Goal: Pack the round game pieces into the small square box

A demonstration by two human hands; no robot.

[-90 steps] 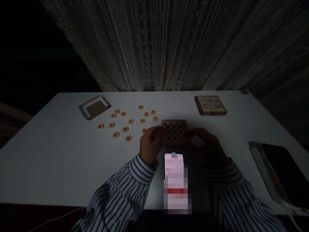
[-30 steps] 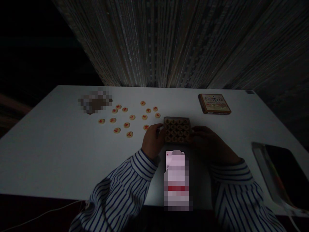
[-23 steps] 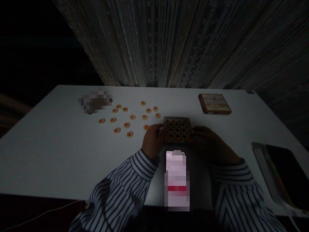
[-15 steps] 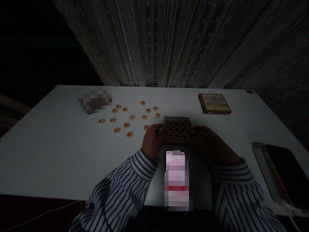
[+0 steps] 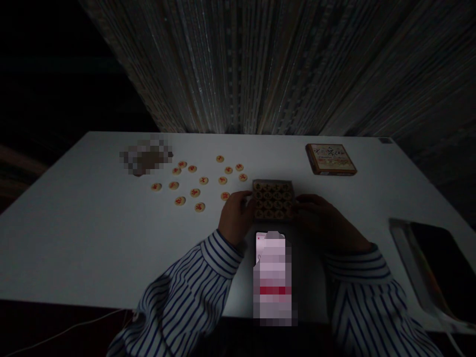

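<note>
A small square box stands in front of me, filled with rows of round Chinese chess pieces bearing dark characters. My left hand grips the box's left side, fingers closed along its edge. On the opposite side my right hand holds the box between its fingers, partly lost in shadow. Left of the box, several loose chess pieces with red characters lie scattered face up on the table. One red-marked piece rests just beyond my left hand.
A lit phone, partly pixelated, lies below the box on the white table. At the back right sits a flat printed box. A dark device is at the right edge; a pixelated item lies back left.
</note>
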